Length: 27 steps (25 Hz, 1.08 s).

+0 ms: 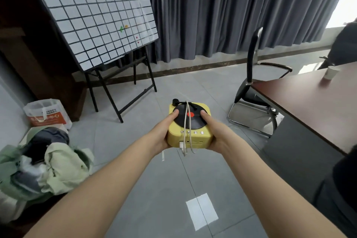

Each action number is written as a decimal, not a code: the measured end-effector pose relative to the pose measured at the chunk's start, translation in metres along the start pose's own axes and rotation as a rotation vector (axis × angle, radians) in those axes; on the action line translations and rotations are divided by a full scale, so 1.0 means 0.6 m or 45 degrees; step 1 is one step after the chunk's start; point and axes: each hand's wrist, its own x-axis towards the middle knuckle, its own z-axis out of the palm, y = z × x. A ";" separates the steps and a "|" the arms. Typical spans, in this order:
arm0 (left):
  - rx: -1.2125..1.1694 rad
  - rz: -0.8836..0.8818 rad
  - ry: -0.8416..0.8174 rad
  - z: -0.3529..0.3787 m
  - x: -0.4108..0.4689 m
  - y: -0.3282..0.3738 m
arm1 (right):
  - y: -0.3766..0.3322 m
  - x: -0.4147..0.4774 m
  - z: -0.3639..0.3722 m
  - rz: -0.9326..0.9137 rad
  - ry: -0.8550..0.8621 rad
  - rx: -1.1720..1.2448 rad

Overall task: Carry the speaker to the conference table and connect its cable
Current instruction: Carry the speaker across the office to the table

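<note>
The left hand [164, 133] and right hand [214, 131] clamp the speaker [199, 137] from opposite sides. Each thumb lies flat on the black disc on top. The fingers curl round the sides and are mostly hidden beneath. The two-sided grip likely serves to keep the small yellow box level and steady while it is carried, with both arms stretched forward.

The cable [187, 121] is a pale cord laid across the top of the speaker between the thumbs. Its ends dangle over the near face. Draped this way it rides along without needing a free hand, though nothing pins it, so a tilt could let it slide off. A white plug sits at the near face; whether it is seated in a port I cannot tell.

The speaker is in the air above the grey floor [154, 189], not yet on anything. The table [309, 102] stands to the right of the speaker and near it, with a cup [330, 73] on its far part. A chair [251, 75] is beyond the speaker to the right, at the table's end. A gridded board [96, 15] leans beyond it to the left, and clothes [58, 170] and a bag [48, 114] lie on the floor to the left. I judge the carry nearly done; setting down and connecting remain.
</note>
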 end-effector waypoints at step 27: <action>0.503 -0.259 -0.750 0.213 0.575 0.279 | -0.314 0.359 -0.109 -0.239 0.705 0.593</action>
